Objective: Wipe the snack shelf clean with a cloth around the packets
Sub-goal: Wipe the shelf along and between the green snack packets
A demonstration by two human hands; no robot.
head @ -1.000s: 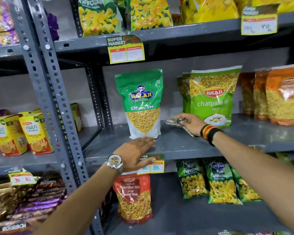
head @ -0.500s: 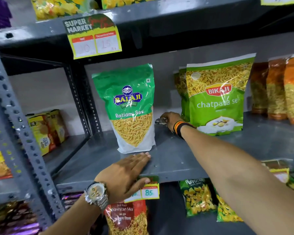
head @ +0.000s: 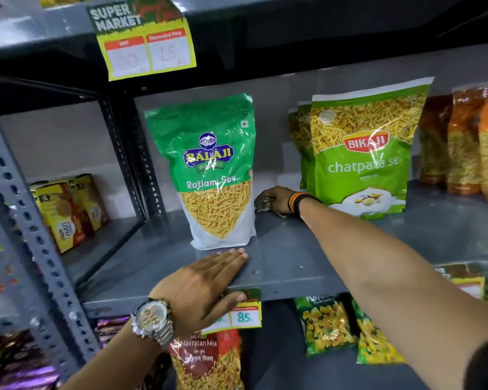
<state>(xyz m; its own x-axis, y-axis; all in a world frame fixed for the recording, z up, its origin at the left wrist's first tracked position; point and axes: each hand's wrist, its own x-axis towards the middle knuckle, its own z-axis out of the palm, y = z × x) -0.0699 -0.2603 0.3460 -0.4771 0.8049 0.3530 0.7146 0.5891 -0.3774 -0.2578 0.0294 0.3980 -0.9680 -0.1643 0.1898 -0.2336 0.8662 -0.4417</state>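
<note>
The grey metal snack shelf (head: 299,257) runs across the middle of the view. A green Balaji Ratlami Sev packet (head: 209,170) stands upright on it. To its right stands a green Bikaji packet (head: 361,153). My right hand (head: 273,199) reaches deep into the gap between the two packets, fingers closed on a small grey cloth (head: 262,205) pressed to the shelf; most of the cloth is hidden. My left hand (head: 206,285), with a wristwatch, lies flat and open on the shelf's front edge, just in front of the Balaji packet.
Orange snack packets (head: 468,147) stand at the far right of the shelf. A perforated steel upright (head: 31,226) rises on the left, with biscuit boxes (head: 65,212) behind it. Price tags hang from the upper shelf (head: 144,43) and the front lip (head: 243,315). More packets fill the lower shelf.
The view has moved closer to the shelf. My right hand has pushed the cloth farther back between the two green packets. My left hand stays flat on the front edge.
</note>
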